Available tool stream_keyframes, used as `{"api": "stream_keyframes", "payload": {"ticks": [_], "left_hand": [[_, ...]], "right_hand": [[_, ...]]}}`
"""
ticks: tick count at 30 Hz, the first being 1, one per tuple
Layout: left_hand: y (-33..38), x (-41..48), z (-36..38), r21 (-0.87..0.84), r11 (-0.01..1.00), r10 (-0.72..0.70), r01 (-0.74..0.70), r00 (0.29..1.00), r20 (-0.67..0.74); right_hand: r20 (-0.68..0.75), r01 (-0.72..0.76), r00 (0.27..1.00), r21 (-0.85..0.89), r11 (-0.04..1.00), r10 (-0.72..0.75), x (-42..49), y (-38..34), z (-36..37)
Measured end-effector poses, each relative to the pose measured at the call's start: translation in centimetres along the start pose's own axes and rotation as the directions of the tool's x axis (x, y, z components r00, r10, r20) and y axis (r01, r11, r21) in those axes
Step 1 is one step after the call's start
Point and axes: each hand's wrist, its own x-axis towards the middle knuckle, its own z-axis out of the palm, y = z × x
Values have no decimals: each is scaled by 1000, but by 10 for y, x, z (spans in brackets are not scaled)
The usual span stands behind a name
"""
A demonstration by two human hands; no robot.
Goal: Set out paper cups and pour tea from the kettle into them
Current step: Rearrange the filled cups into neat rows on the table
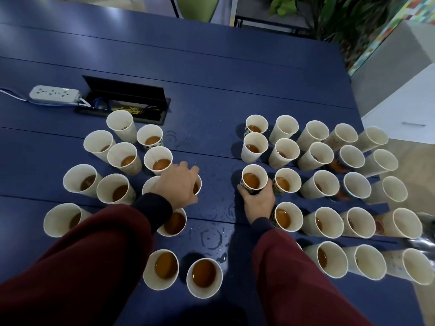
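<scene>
Several white paper cups with brown tea stand on the dark blue table point(211, 95), in a loose cluster on the left and in rows on the right. My left hand point(179, 184) reaches over a cup point(198, 184) in the left cluster and grips its rim from above; the cup is mostly hidden under the hand. My right hand point(257, 202) wraps around the lower side of a tea-filled cup point(253, 178) at the left end of the right-hand rows. No kettle shows in this view.
A white power strip point(54, 94) and an open black cable box point(124, 102) sit at the back left. Wet rings and droplets point(211, 238) mark the gap between the two cup groups. The table's right edge runs close behind the outermost cups point(414, 264).
</scene>
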Motion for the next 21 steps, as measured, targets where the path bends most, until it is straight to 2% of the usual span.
{"api": "stream_keyframes", "payload": {"ticks": [6, 11, 14, 17, 19, 21], "left_hand": [[5, -10, -7, -135, 991, 4, -12, 998, -60], [14, -20, -20, -238, 968, 55, -84, 991, -126], [26, -26, -29, -273, 952, 102, -136, 985, -137], [40, -32, -34, -294, 934, 164, -202, 975, -148], [48, -38, -34, -301, 920, 212, -251, 965, -155], [52, -44, -32, -310, 903, 267, -299, 953, -141]], "right_hand": [[43, -61, 997, -20, 998, 62, -8, -7, -3], [52, -211, 976, 20, 977, 210, -43, -14, -13], [208, -82, 974, -73, 994, 95, -71, -20, -25], [369, 22, 929, -32, 999, -9, -94, -26, -32], [375, 88, 922, 29, 996, -92, -104, -31, -33], [312, 147, 937, 62, 987, -159, -112, -35, -34]]}}
